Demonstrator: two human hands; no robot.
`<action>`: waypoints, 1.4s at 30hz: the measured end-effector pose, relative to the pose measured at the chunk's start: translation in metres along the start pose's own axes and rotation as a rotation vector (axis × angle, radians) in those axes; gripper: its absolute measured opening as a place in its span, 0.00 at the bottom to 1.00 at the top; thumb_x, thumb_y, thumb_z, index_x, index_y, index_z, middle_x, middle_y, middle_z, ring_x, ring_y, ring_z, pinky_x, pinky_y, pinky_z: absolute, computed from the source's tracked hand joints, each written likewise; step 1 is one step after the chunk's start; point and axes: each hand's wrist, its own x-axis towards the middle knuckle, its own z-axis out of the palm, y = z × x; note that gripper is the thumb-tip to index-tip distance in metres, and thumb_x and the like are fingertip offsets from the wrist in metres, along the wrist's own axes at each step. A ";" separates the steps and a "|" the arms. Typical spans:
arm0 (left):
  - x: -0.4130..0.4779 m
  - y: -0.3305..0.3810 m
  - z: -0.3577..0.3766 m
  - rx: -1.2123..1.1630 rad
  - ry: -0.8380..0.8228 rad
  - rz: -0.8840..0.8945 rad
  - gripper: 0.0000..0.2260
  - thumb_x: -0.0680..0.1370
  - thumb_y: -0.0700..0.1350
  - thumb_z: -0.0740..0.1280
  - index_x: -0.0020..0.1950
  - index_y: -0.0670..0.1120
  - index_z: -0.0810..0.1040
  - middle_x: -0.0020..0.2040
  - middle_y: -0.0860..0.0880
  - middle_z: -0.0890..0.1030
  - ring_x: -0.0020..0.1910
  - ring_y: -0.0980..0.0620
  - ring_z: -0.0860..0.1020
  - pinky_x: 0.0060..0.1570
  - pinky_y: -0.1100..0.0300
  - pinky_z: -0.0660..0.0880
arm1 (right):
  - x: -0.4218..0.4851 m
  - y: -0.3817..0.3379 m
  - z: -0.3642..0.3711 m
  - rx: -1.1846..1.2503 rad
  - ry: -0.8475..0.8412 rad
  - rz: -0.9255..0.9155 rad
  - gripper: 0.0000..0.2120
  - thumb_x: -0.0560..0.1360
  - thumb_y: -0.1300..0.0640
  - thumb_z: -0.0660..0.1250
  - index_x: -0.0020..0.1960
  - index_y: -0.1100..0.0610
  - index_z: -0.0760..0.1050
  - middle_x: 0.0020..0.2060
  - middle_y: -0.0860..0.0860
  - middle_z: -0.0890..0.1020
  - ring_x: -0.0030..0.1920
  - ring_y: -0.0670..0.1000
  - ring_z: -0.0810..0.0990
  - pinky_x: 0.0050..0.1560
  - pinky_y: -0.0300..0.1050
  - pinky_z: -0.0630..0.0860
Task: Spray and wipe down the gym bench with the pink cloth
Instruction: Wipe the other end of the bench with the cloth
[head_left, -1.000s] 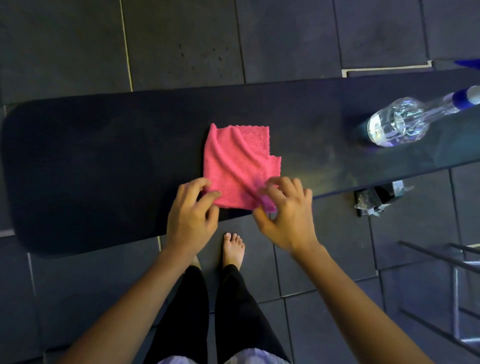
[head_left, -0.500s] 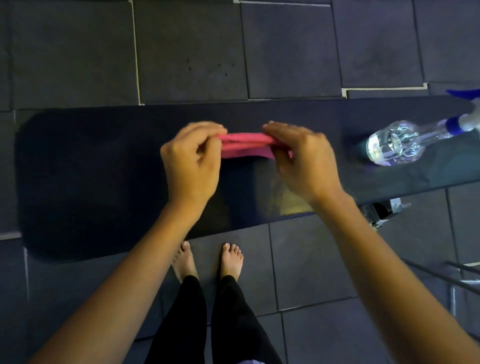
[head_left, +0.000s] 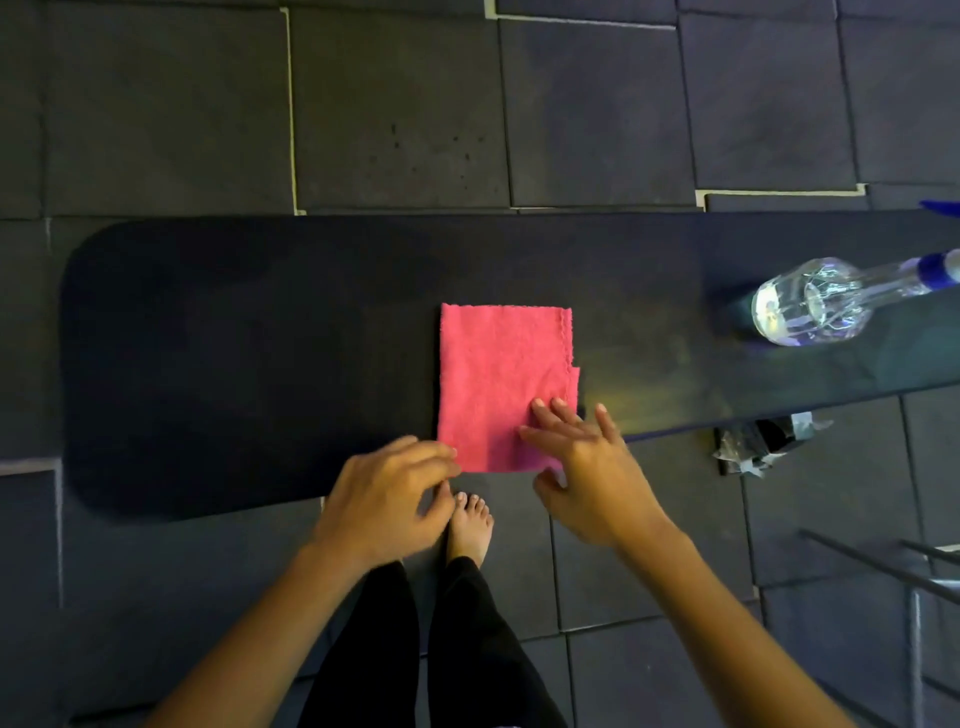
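A pink cloth (head_left: 498, 384) lies folded into a flat rectangle on the black gym bench (head_left: 249, 364), near its front edge. My right hand (head_left: 582, 467) rests with fingers spread, fingertips on the cloth's near right corner. Just off the near left corner, my left hand (head_left: 389, 499) hovers at the bench edge with its fingers loosely curled, holding nothing. A clear spray bottle (head_left: 815, 306) with a blue collar stands on the bench to the right, apart from both hands.
Dark floor tiles surround the bench. My bare foot (head_left: 470, 525) and black trouser legs are below the bench edge. A black and silver bench foot (head_left: 758, 447) shows under the right side. Metal bars (head_left: 893, 571) cross the lower right corner.
Both hands held the cloth bunched up above the bench half a second ago. Now it lies folded flat, and both hands have drawn back to its near edge and let go.
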 end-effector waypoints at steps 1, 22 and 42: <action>-0.008 -0.001 0.003 0.003 0.012 -0.018 0.14 0.73 0.48 0.62 0.50 0.48 0.85 0.52 0.55 0.84 0.48 0.55 0.79 0.37 0.59 0.79 | -0.002 -0.004 0.000 0.068 0.073 0.019 0.26 0.72 0.51 0.61 0.71 0.49 0.71 0.76 0.49 0.64 0.77 0.51 0.59 0.76 0.60 0.46; -0.009 -0.037 -0.004 0.100 0.087 -0.419 0.29 0.76 0.49 0.46 0.76 0.42 0.62 0.77 0.46 0.60 0.77 0.51 0.52 0.75 0.43 0.44 | 0.059 -0.058 0.067 0.217 0.390 -0.124 0.26 0.79 0.50 0.47 0.75 0.53 0.64 0.75 0.49 0.65 0.78 0.53 0.54 0.78 0.52 0.40; 0.034 0.015 -0.027 -0.329 -0.097 -0.299 0.26 0.77 0.49 0.49 0.73 0.47 0.68 0.73 0.54 0.68 0.73 0.61 0.59 0.71 0.65 0.55 | -0.012 0.002 -0.016 2.481 0.406 0.372 0.19 0.72 0.54 0.61 0.58 0.63 0.77 0.57 0.62 0.80 0.59 0.60 0.78 0.70 0.53 0.67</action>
